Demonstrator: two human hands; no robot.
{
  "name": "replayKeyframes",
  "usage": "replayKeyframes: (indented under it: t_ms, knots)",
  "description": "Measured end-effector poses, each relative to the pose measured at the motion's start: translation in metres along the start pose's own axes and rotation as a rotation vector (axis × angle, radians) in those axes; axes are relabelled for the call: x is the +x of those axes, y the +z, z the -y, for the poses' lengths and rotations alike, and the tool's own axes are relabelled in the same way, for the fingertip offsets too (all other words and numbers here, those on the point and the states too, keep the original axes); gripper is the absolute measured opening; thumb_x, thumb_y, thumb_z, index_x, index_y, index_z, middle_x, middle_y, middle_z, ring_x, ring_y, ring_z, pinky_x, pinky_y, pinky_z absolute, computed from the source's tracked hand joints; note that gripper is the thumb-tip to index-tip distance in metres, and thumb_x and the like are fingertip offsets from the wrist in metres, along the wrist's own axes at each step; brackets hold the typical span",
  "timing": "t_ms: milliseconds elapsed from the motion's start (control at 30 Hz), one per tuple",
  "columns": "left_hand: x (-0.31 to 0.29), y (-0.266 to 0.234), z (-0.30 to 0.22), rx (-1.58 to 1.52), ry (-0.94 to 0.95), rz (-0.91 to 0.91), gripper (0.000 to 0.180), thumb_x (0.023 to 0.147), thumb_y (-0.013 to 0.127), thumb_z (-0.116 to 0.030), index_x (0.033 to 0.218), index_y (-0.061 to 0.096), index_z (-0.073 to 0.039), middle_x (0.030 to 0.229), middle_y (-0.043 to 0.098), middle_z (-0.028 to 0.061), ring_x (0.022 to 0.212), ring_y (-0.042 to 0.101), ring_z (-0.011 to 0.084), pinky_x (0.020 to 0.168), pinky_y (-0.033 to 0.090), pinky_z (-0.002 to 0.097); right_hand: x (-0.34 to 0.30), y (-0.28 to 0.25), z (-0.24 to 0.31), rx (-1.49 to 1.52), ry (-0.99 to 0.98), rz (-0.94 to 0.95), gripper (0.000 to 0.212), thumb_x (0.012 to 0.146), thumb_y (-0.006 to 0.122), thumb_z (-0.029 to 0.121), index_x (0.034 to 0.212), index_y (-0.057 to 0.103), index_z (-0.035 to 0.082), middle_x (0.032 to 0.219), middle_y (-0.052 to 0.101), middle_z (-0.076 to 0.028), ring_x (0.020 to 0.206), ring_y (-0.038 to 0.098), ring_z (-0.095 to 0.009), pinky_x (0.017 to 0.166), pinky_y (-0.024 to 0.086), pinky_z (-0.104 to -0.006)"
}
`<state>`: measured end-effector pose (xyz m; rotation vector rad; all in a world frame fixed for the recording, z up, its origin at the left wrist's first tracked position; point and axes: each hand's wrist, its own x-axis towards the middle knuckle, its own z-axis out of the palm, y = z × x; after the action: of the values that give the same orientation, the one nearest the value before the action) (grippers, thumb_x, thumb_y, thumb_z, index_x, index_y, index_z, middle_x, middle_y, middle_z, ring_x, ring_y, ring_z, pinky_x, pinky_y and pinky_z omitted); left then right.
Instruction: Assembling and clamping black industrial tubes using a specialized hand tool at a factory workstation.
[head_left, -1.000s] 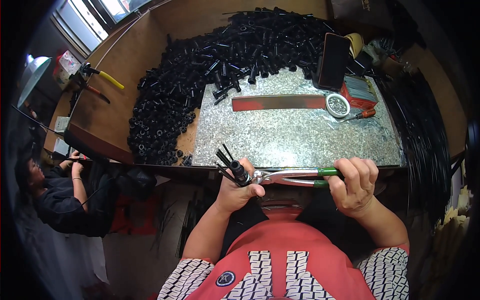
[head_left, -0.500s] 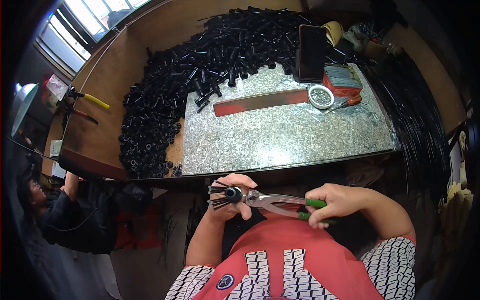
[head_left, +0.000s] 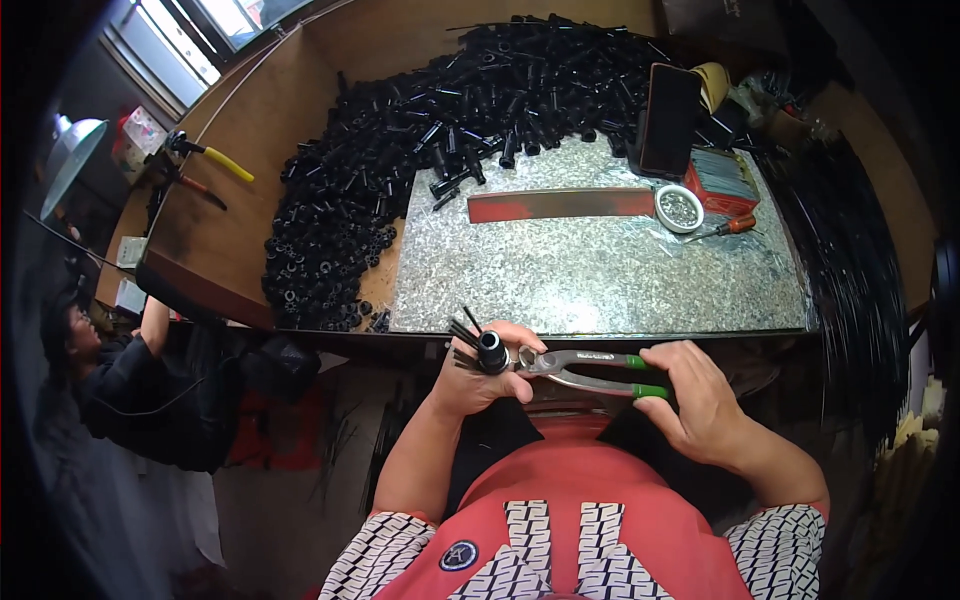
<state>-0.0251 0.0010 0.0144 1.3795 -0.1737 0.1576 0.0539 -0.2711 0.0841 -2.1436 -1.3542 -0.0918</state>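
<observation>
Speckled slab [head_left: 600, 275]: reddish strip [head_left: 560, 204], white bowl [head_left: 676, 228], apparently screwdriver [head_left: 739, 226].

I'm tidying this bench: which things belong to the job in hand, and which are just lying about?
Job in hand:
silver metal pincers with green grips, in the right hand
black hollow cylinder and thin black rods, in the left hand
heaped black tubular parts, probably

Apparently lying about:
propped black rectangular phone
orange-handled screwdriver
long yellow-handled tool

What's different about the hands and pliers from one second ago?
The green-handled pliers have opened wider and the right hand holding them has shifted slightly toward the body. Nothing was let go. The left hand still holds the black tube and thin rods. The white bowl hasn't moved.
</observation>
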Motion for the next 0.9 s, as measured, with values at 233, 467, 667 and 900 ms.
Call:
replayKeyframes:
  t_ms: [233, 467, 667, 900]
  knots:
    - [0.006, -0.007, -0.008, -0.063, 0.017, 0.198, 0.053, 0.052, 0.09, -0.021, 0.097, 0.07, -0.003, 0.087, 0.065, 0.0005, 0.076, 0.055, 0.0074, 0.066, 0.041, 0.0231, -0.002, 0.0, -0.012, 1.265, 0.902, 0.891, 0.023, 0.095, 0.051, 0.019, 0.093, 0.054, -0.004, 0.07, 0.063, -0.009, 0.054, 0.061, -0.016, 0.051, 0.049, -0.0259]
    - [0.007, -0.007, -0.007, 0.002, 0.022, -0.001, 0.06, 0.051, 0.086, -0.037, 0.097, 0.069, -0.002, 0.084, 0.062, 0.0031, 0.073, 0.057, 0.0114, 0.063, 0.043, 0.0251, -0.003, 0.015, -0.007, 0.106, -0.012, 0.05, 0.052, 0.07, 0.078, 0.011, 0.109, 0.047, -0.002, 0.103, 0.054, -0.021, 0.087, 0.059, -0.034, 0.075, 0.049, -0.0392]
    - [0.008, -0.01, -0.011, -0.155, -0.049, 0.208, 0.039, 0.062, 0.086, -0.008, 0.096, 0.067, -0.003, 0.093, 0.064, -0.0002, 0.086, 0.055, 0.0082, 0.078, 0.043, 0.0246, -0.008, 0.014, -0.03, 1.319, 0.753, 0.783, 0.024, 0.095, 0.046, 0.016, 0.097, 0.056, -0.005, 0.08, 0.066, -0.016, 0.061, 0.065, -0.02, 0.058, 0.054, -0.0332]
    - [0.006, -0.003, -0.002, -0.063, -0.13, 0.086, 0.044, 0.06, 0.088, -0.018, 0.096, 0.068, -0.002, 0.093, 0.067, 0.0063, 0.088, 0.061, 0.0156, 0.079, 0.046, 0.0291, 0.013, 0.015, -0.002, 0.163, 0.129, 0.433, 0.047, 0.073, 0.073, 0.012, 0.11, 0.048, 0.0, 0.084, 0.06, -0.015, 0.071, 0.063, -0.034, 0.063, 0.051, -0.0395]
